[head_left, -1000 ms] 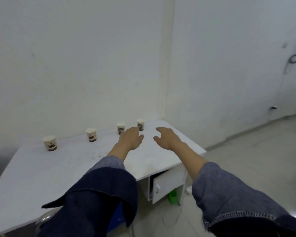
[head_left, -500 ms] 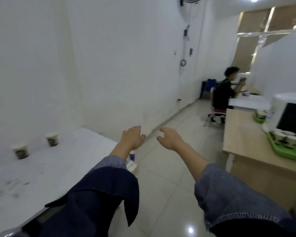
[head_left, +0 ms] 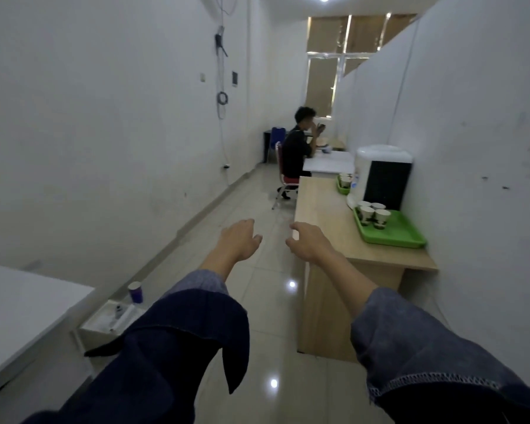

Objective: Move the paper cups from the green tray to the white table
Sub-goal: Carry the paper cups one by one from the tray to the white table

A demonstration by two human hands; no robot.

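A green tray [head_left: 401,232] lies on a wooden desk [head_left: 328,221] at the right, with several paper cups [head_left: 372,214] clustered at its far end. The white table [head_left: 16,304] shows only as a corner at the lower left. My left hand [head_left: 239,240] and my right hand [head_left: 308,243] are stretched out in front of me over the tiled floor, fingers relaxed, holding nothing. My right hand hovers near the desk's left edge, well short of the tray.
A water dispenser [head_left: 380,175] stands behind the tray, and a second green tray [head_left: 343,183] with cups lies beyond it. A person [head_left: 299,148] sits on a chair further down the corridor. A purple cup [head_left: 135,291] and a white box [head_left: 110,322] sit on the floor by the white table.
My view has swung right, away from the white table with its row of cups, toward the wooden desk. The green tray has come closer to the centre. Both hands stay empty and outstretched.
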